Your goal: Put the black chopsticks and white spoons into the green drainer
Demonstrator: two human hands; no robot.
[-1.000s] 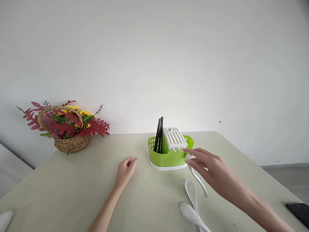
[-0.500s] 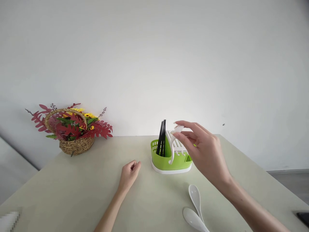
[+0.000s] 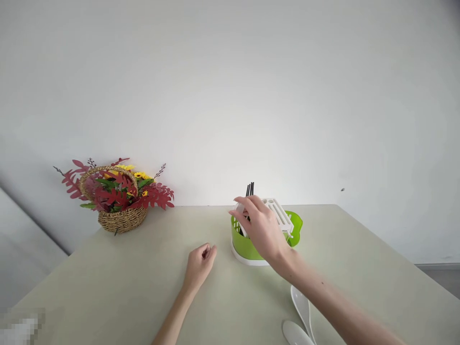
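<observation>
My right hand [image 3: 264, 227] is closed over the left compartment of a green utensil holder [image 3: 247, 248] with a white base. It pinches a white spoon [image 3: 240, 209] by the bowl, handle pointing down into that compartment; my fingers hide much of it. Black chopsticks [image 3: 250, 188] stand in the same compartment, behind the hand. My left hand [image 3: 201, 263] rests on the table as a loose fist, left of the holder and apart from it, with nothing visible in it. Near the front, two more white spoons lie on the table: one [image 3: 301, 305] partly under my right forearm, the other [image 3: 296, 333] cut off by the frame.
A wicker basket [image 3: 122, 221] of red leaves and yellow flowers stands at the back left by the wall. The holder's right part has a white slotted rack [image 3: 282, 215] and a green side piece [image 3: 296, 227]. A blurred whitish patch shows at bottom left.
My right hand has moved left and down with the spoon, from in front of the rack to the chopsticks' compartment. The left hand keeps its fist; the whole view has shifted slightly.
</observation>
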